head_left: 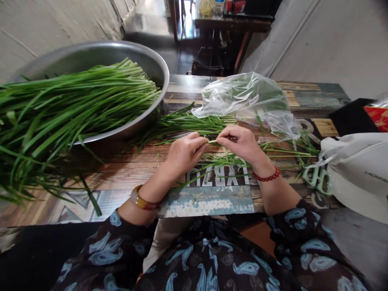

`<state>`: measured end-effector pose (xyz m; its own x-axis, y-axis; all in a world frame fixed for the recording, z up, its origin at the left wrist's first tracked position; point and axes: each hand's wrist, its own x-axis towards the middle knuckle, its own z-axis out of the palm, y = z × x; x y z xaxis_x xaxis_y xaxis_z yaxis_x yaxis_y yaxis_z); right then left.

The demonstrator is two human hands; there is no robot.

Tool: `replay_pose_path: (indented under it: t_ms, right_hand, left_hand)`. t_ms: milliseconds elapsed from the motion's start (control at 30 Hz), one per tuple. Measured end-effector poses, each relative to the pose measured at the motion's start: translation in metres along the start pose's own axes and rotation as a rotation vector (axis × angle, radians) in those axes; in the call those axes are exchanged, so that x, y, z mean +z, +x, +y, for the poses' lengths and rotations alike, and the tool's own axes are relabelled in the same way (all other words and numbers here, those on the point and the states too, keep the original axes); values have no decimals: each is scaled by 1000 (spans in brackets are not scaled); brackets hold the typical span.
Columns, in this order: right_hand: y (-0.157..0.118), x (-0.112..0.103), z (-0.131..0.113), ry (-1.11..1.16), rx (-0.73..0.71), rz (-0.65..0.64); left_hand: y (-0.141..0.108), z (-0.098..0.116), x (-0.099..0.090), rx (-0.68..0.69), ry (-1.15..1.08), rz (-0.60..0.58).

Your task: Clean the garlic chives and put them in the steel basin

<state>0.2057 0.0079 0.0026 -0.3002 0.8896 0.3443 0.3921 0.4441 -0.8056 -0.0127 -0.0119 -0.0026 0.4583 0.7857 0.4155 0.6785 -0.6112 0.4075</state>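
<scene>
Between my two hands stretches a thin pale-green chive stalk (pixel 212 142). My left hand (pixel 187 150) is closed around one part of it, fingers pressed together. The pale end is pinched in the fingertips of my right hand (pixel 239 142). Just beyond my hands lies a loose bunch of garlic chives (pixel 184 123) on the table. Scattered stalks and trimmings (pixel 226 160) lie under and beside my hands. To the left, a big metal basin (pixel 163 81) holds a large heap of garlic chives (pixel 91 97), its leaves hanging over the rim.
A clear plastic bag (pixel 245 93) with something green inside sits behind my right hand. At right are green-handled scissors (pixel 317 180) and a white cap (pixel 360 173). The patterned wooden table (pixel 206 206) ends close to my body. Another table (pixel 233 25) stands farther back.
</scene>
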Motion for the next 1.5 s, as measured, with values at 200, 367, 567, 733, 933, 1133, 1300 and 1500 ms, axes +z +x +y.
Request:
replay_pose_path:
  t_ms: [200,367,567,733,933,1133,1300,1500]
  right_hand:
    - [-2,12,-2,8,-43,106]
    - [2,-9,18,120,107,332]
    - [2,-19,32,-328,59,58]
    - [-2,-9,38,-603,34,-44]
    - [-1,-5,30,-339,-36,-36]
    - [-4,9,16,-279,-127,-68]
    - [-5,19,7,-153,-110,-72]
    - [1,0,18,-66,140,171]
  left_hand:
    - [3,-5,2,42,-79,14]
    - [6,-17,-2,-44,-130,233]
    - [9,-26,-7,-256,-290,433]
    - [9,-26,-5,-456,-389,437]
    - [7,-19,-6,-472,-459,346]
    - [5,-7,-6,-289,-312,270]
    - [3,-8,3,-218,-226,12]
    - [6,-16,0,-231,-281,-46]
